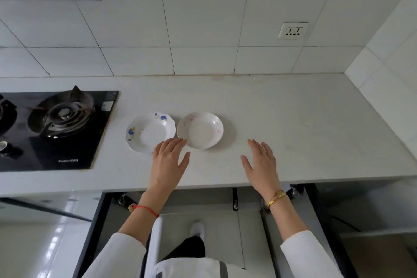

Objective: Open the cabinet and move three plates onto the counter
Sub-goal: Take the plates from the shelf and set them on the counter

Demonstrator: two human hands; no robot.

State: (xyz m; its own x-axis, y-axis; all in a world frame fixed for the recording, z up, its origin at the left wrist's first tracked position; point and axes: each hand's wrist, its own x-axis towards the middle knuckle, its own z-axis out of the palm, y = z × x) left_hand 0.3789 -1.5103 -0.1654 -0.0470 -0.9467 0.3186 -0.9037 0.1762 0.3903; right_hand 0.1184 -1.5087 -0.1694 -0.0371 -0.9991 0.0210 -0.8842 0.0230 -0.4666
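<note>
Two plates on the surface: blue-flowered plate beside pink-flowered plate (rims nearly touching). Left hand and right hand spread, holding nothing.

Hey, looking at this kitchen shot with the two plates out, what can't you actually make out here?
Head view only:
- Cabinet interior: hidden under the counter edge, so any third plate is unseen.
- Blue-flowered plate: near rim covered by the left hand.
- Stove: cut off by the left frame edge.
- Stove's brand lettering: too small to read.
</note>
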